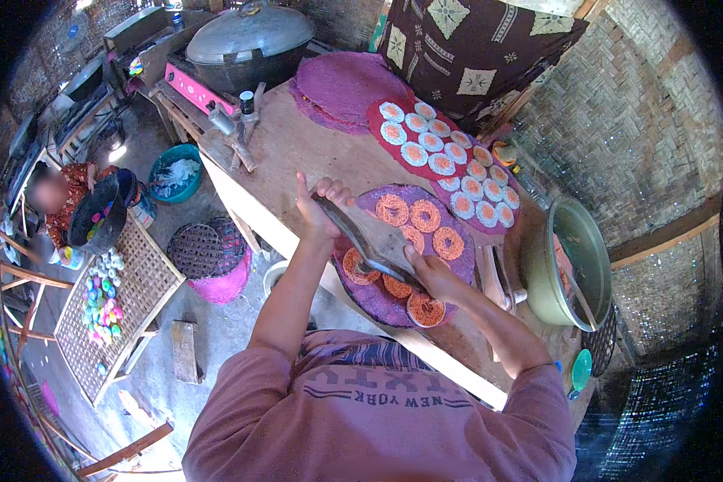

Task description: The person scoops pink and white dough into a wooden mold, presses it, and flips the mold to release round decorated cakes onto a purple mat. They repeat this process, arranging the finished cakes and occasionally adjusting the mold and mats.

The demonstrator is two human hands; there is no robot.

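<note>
My left hand (326,207) is closed around the upper end of a long wooden tool (369,243) that looks like a hand press. Its lower end is in my right hand (435,277), with the fingers wrapped around it. The tool slants over a round purple mat (460,215) and hides part of it. Several orange noodle-like rings (447,243) lie on that mat, and one ring (426,308) sits at its near edge, just below my right hand.
Farther back lie reddish mats with white-and-orange rounds (430,142) and a stack of purple mats (329,88). Right stands a green basin (537,273) holding orange dough and a stick. A lidded pot (251,36) sits far left. Another person (80,189) holds a dark pan beside a woven table (149,277).
</note>
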